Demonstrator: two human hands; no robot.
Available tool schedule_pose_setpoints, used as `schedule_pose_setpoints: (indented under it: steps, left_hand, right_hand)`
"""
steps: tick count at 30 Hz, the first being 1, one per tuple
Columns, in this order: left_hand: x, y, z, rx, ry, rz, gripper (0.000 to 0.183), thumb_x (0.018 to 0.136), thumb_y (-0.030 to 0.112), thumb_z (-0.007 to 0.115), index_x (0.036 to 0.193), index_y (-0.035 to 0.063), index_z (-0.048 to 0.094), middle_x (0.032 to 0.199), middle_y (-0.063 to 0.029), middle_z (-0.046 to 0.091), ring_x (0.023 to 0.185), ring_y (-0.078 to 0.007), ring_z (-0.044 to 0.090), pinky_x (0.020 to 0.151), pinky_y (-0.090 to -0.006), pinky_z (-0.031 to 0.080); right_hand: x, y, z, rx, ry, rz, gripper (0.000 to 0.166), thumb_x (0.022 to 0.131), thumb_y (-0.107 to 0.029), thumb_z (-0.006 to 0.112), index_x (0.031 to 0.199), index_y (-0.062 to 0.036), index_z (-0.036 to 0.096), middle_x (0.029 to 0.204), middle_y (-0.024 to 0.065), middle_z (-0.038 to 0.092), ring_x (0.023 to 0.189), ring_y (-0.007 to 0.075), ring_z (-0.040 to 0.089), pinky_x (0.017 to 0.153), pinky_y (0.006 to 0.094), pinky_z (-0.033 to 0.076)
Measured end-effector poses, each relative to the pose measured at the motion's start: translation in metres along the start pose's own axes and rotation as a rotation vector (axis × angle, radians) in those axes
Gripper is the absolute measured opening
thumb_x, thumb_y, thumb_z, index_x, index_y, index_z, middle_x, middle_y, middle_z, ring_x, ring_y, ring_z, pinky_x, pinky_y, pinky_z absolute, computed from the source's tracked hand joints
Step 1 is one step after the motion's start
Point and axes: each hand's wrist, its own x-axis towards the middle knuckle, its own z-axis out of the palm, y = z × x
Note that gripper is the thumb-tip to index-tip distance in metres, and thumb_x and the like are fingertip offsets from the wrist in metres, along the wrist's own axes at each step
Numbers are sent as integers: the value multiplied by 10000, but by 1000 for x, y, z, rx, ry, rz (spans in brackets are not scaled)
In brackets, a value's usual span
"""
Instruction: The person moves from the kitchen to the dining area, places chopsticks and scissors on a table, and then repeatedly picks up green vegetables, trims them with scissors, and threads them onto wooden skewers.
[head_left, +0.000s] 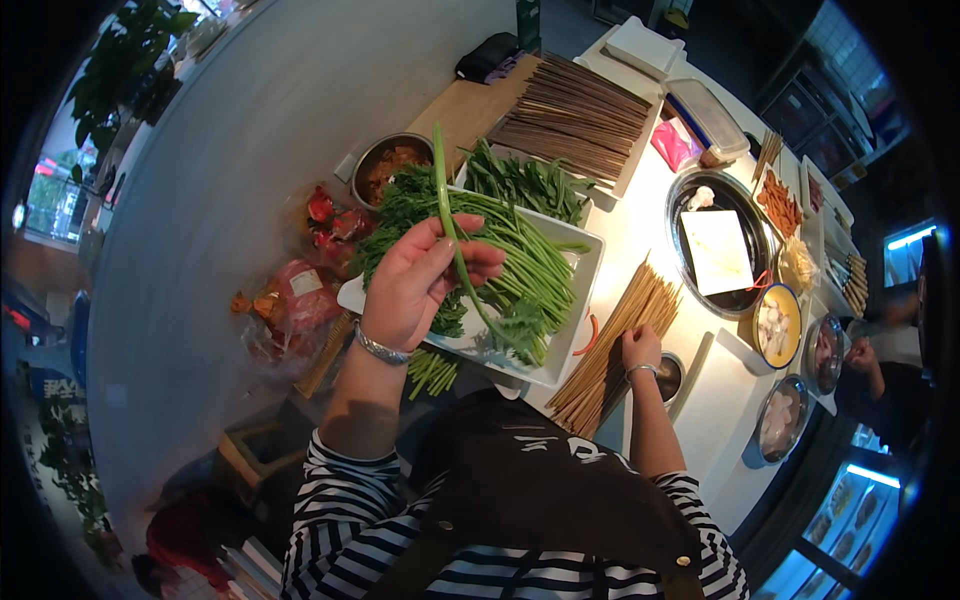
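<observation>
My left hand pinches a long green vegetable stem between thumb and fingers. Its feathery leaves hang at the lower end, over a white tray. More leafy green stems, probably garland chrysanthemum, lie across that tray below the hand. My right hand rests with curled fingers on a heap of bamboo skewers right of the tray. Its fingertips touch the skewers, but whether they grip one is hidden.
Dark skewers fill a tray at the back. A round metal tray holds a white board. Rightward are a yellow bowl of pale food and a metal bowl. Another person's hand shows at far right; plastic bags lie left.
</observation>
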Motion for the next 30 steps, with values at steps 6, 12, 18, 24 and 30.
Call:
schedule_pose_setpoints:
  steps: [6,12,18,24,30]
  left_hand:
    - [3,-13,-6,65,74,43,245,890,115,484,1077,-31,544,970,-98,602,855,-157,583,789,-260,458]
    - [4,-29,20,406,-7,77,238,866,70,510,1071,-29,577,898,-42,600,813,-97,555,756,-216,435]
    - [7,-47,39,661,-188,173,169,853,30,500,974,-29,602,836,-54,571,768,-106,546,708,-227,439]
    - [2,-44,35,692,-139,172,138,847,43,510,908,-48,594,835,-71,591,759,-127,563,689,-239,445]
    - [-1,-39,19,791,-130,119,137,838,80,537,867,-31,613,782,-43,608,700,-96,542,636,-224,426]
  right_hand:
    - [-1,8,-9,364,84,-28,144,792,-154,517,702,-49,477,587,83,529,557,206,547,515,313,430]
    - [-34,-94,-106,1331,-155,-98,82,863,-87,458,781,-86,459,630,-22,454,491,58,415,424,189,305]
    - [-55,-198,-157,978,-387,-597,172,806,-123,610,932,-9,582,760,2,525,580,38,488,496,178,379]
    - [-58,-217,-142,1063,-366,-729,104,757,-69,652,784,20,606,768,43,532,598,86,565,521,209,438]
    - [-55,-220,-143,903,-425,-806,80,765,-76,632,767,0,606,719,50,533,566,105,552,510,239,429]
